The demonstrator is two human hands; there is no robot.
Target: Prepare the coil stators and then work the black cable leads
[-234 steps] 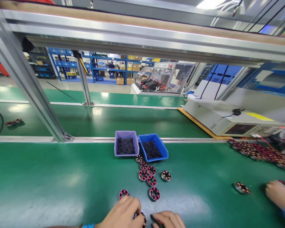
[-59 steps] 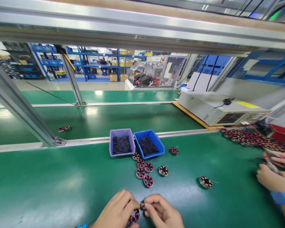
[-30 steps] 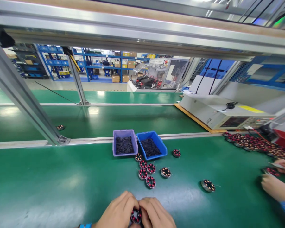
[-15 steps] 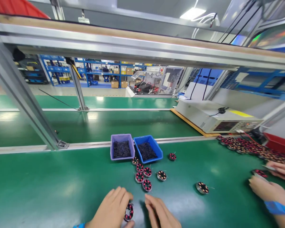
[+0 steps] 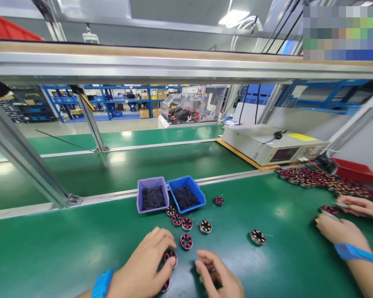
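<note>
My left hand (image 5: pixel 144 263) has its thumb and fingers around a small round motor stator (image 5: pixel 173 258) with red-pink windings, at the table surface. Just below it, partly hidden by the same hand, is a second stator (image 5: pixel 165 285). My right hand (image 5: pixel 220 273) hovers to the right with loosely curled fingers; a gap shows between thumb and index finger, and nothing is visible in it. Ahead of the hands, several more stators (image 5: pixel 187 241) lie loosely grouped, some with thin wires sticking out. A copper-coloured stator (image 5: pixel 205 227) lies beside this group.
A purple bin (image 5: pixel 137 196) and a blue bin (image 5: pixel 204 202) hold small dark pieces. One stator (image 5: pixel 257 237) lies farther right. A co-worker's hands (image 5: pixel 342 227) work at the right edge, near a stator pile (image 5: pixel 317 180), a grey instrument (image 5: pixel 248 142) and a red tray (image 5: pixel 357 170).
My left hand has moved forward and taken hold of a stator from the group, leaving the earlier one lower down. My right hand has shifted slightly right. The camera view has tilted.
</note>
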